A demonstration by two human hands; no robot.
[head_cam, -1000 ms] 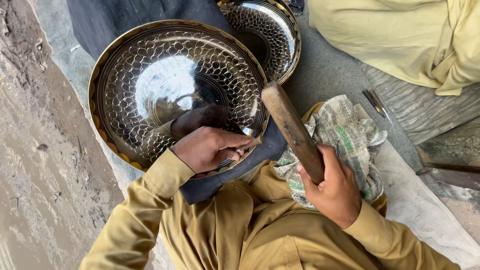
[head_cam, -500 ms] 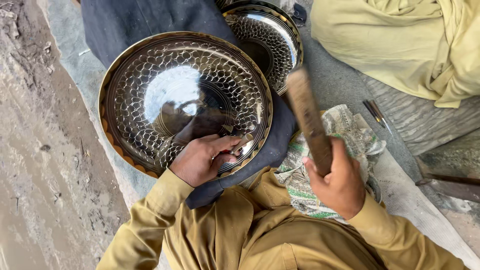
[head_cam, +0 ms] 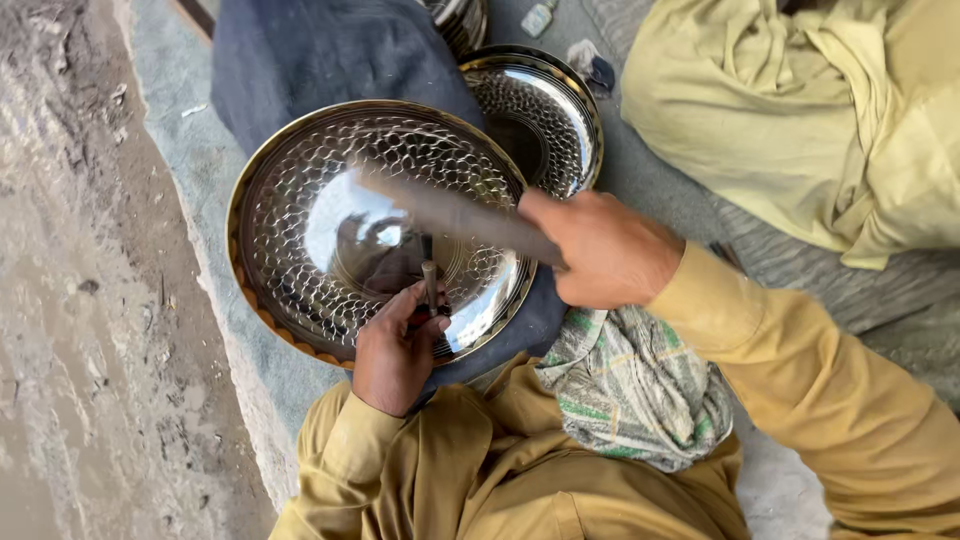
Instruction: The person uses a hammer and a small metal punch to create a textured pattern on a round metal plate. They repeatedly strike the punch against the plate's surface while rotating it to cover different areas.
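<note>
so the right hand [head_cam: 610,250] had swung the wooden mallet [head_cam: 460,215] down from upright, blurred over the dimpled metal tray [head_cam: 300,250] on the lap; left hand [head_cam: 395,350] pinched the punch [head_cam: 430,285] upright on it; looked mid-strike.

The large round tray [head_cam: 300,250] is glossy, mirror-bright metal dimpled with a hammered scale pattern, the punch [head_cam: 430,285] is dull metal, the mallet [head_cam: 450,215] looks like worn matt wood, and the checked cloth [head_cam: 640,385] is soft, crumpled woven fabric.
</note>
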